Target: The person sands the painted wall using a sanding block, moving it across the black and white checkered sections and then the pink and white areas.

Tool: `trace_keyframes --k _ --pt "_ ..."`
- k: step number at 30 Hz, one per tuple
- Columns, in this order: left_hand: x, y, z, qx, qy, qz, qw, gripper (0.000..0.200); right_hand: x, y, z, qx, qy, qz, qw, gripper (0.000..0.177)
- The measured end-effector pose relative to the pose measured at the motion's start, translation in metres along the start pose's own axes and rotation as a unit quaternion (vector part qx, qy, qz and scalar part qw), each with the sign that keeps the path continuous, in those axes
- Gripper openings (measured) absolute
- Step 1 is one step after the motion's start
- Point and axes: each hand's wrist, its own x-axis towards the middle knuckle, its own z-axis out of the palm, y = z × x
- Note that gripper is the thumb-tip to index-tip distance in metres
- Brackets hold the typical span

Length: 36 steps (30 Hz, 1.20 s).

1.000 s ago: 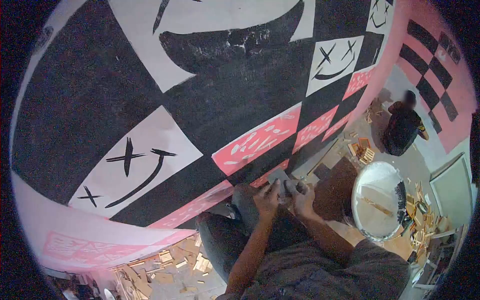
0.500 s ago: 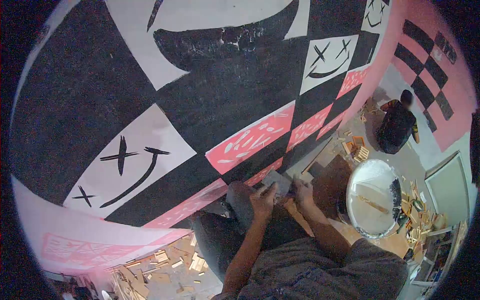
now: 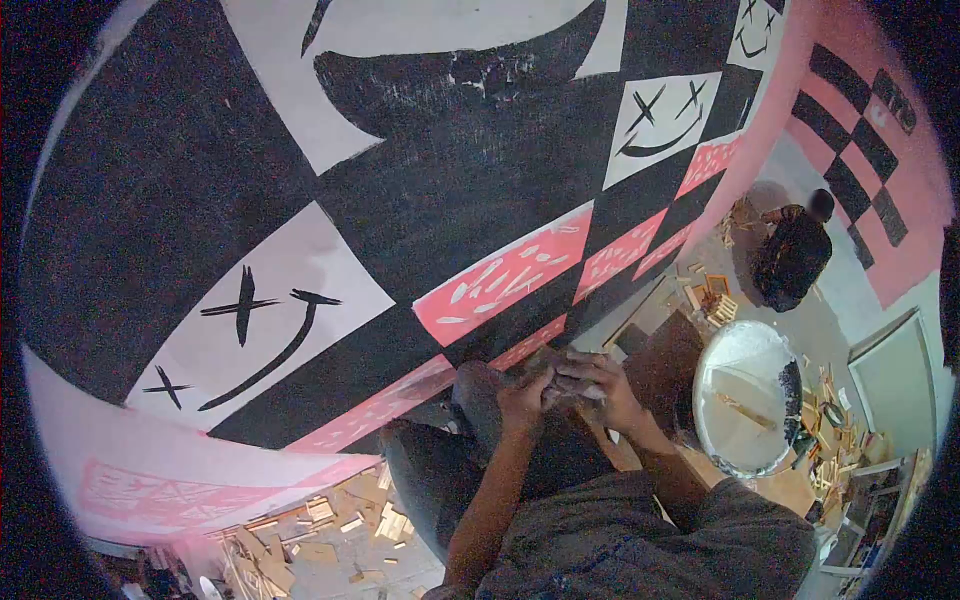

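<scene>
Just above the dark trouser legs (image 3: 435, 480), in front of a painted wall (image 3: 480, 225), both bare hands are brought close together. By the left hand (image 3: 522, 400) a small grey piece (image 3: 543, 360) is held, pinched between thumb and fingers. By the right hand (image 3: 605, 385) that piece is met from the other side, with the fingers bent and laid across towards the left one; whether anything is gripped by them cannot be told. Most of the grey piece is hidden between the two hands, and its exact form cannot be made out.

The wall is covered with black blocks and white panels on which crossed-eye smiling faces are drawn, one white panel (image 3: 285, 265) being set to the left of the hands. Just above the hands a pink panel (image 3: 505, 270) is marked with pale dashes. To the right, a round white tub (image 3: 730, 355) is seen with a brown strip (image 3: 745, 410) across it and dark smears along one edge. Wood offcuts (image 3: 835, 430) are scattered beside it. Farther off, a dark-clothed person (image 3: 795, 260) is seen low down near a pink wall (image 3: 900, 280) patterned with black rectangles.
</scene>
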Motion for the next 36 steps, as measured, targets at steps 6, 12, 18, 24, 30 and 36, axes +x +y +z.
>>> trace_keyframes --k 6,12,18,24,30,36 --pt "0.028 -0.032 -0.008 -0.134 -0.092 -0.152 0.975 0.042 -0.032 0.023 0.031 0.189 0.1 0.16 0.964 0.031" --pt "0.003 -0.007 0.007 -0.021 -0.07 0.065 0.995 0.033 -0.01 0.011 -0.005 0.2 0.12 0.282 0.931 0.025" --pt "-0.011 -0.003 0.011 0.015 -0.123 0.038 0.992 0.024 0.012 -0.011 0.007 0.485 0.304 0.371 0.732 0.024" --pt "-0.025 0.005 0.018 0.054 -0.063 0.168 0.982 0.02 0.009 -0.021 0.021 0.62 0.274 0.356 0.643 0.02" --pt "-0.011 -0.014 0.014 0.135 -0.083 0.285 0.945 0.025 -0.011 0.024 0.041 0.509 0.287 0.413 0.698 0.018" --pt "-0.011 -0.021 0.017 0.157 -0.024 0.324 0.933 0.023 -0.002 0.016 0.049 0.314 0.348 0.366 0.804 0.057"
